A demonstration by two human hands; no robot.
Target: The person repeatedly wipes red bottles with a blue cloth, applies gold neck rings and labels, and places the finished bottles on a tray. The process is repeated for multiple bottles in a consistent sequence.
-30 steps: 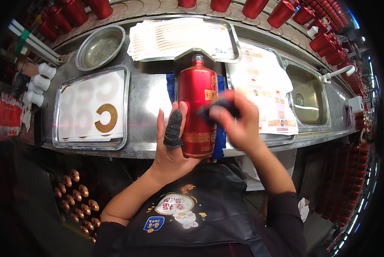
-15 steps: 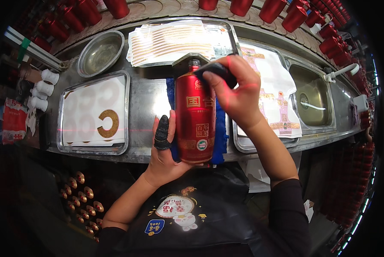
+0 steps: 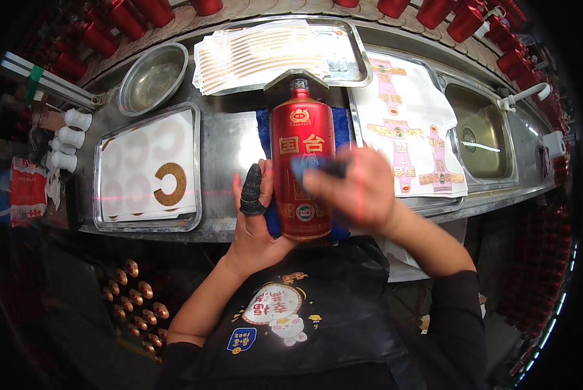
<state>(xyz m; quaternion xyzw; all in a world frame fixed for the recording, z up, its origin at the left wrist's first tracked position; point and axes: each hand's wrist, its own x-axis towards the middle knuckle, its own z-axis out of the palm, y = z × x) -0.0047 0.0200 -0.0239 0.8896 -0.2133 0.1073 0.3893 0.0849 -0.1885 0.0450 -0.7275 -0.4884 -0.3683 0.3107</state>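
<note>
A glossy red bottle (image 3: pixel 302 123) with gold decoration and a bare glass neck lies with its neck pointing away from me. My left hand (image 3: pixel 255 231) steadies it by the left side and base, thumb at the bottom end; a black cover wraps one finger. Over the bottle's lower middle is my right hand (image 3: pixel 363 192), blurred by motion and closed on a dark, flat-looking scraper-like piece (image 3: pixel 311 168). That piece appears to touch the bottle's front. A blue cloth (image 3: pixel 342 130) lies underneath, and a grey angled holder (image 3: pixel 318 80) sits around the neck.
Left stands a tray (image 3: pixel 198 162) with a sheet of gold C-shaped decals, a metal bowl (image 3: pixel 153 81) behind it. Striped decal sheets (image 3: pixel 259 55) fill a rear tray. Pink-and-gold decal sheets (image 3: pixel 408 117) lie right, beside a sink (image 3: pixel 477 136). Red bottles (image 3: pixel 434 13) line the far conveyor.
My right hand has moved from the bottle's shoulder down to its lower middle with the dark piece, uncovering the upper emblem. My left hand keeps its hold; the whole view has shifted slightly.
</note>
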